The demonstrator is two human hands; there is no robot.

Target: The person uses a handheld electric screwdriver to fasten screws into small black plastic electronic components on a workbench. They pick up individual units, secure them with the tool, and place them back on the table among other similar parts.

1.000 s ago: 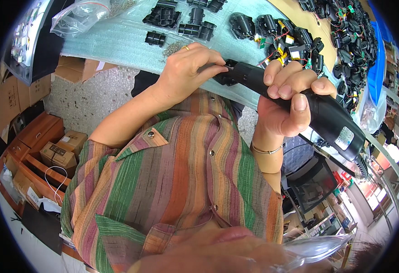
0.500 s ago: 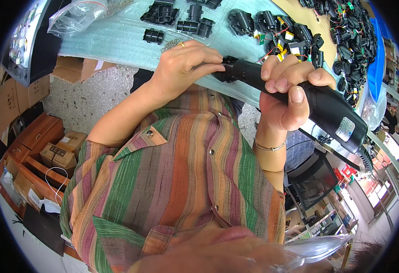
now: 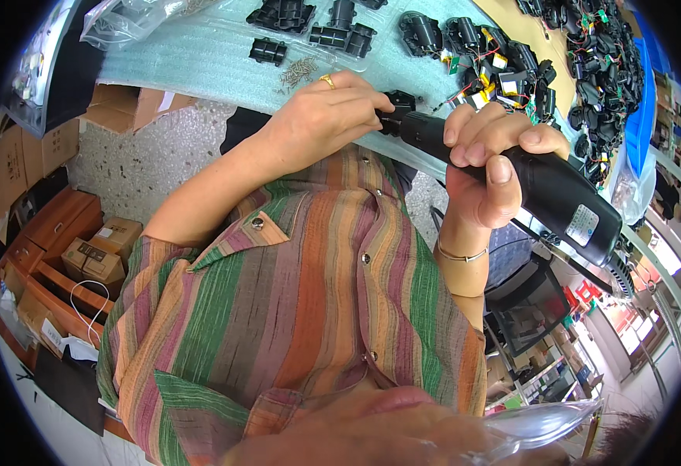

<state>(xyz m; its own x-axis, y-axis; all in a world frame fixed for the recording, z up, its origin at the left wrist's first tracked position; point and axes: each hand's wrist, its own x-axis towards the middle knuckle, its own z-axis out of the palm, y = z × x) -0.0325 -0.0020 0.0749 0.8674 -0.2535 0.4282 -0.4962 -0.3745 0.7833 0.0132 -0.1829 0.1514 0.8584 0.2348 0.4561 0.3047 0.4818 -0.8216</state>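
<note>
A black electric screwdriver (image 3: 562, 186) lies across my right hand (image 3: 496, 151), whose fingers and thumb wrap round its body. Its narrow end points left, toward my left hand (image 3: 329, 120). The left fingers are drawn together at the screwdriver's tip, against a black plastic part (image 3: 403, 99) at the table's near edge. What those fingertips pinch is hidden. Just beyond the left hand, a small heap of screws (image 3: 299, 71) lies on the table.
Black plastic housings (image 3: 340, 35) sit on the pale green table mat (image 3: 201, 74). Farther right are several assemblies with wires (image 3: 503, 66). A clear plastic bag (image 3: 127, 27) lies at the far left. Cardboard boxes (image 3: 96, 252) stand low at the left.
My left hand has shifted slightly right, its fingers closer round the screwdriver's tip. The screw heap shows more fully. The right hand keeps its hold, and the screwdriver has moved slightly.
</note>
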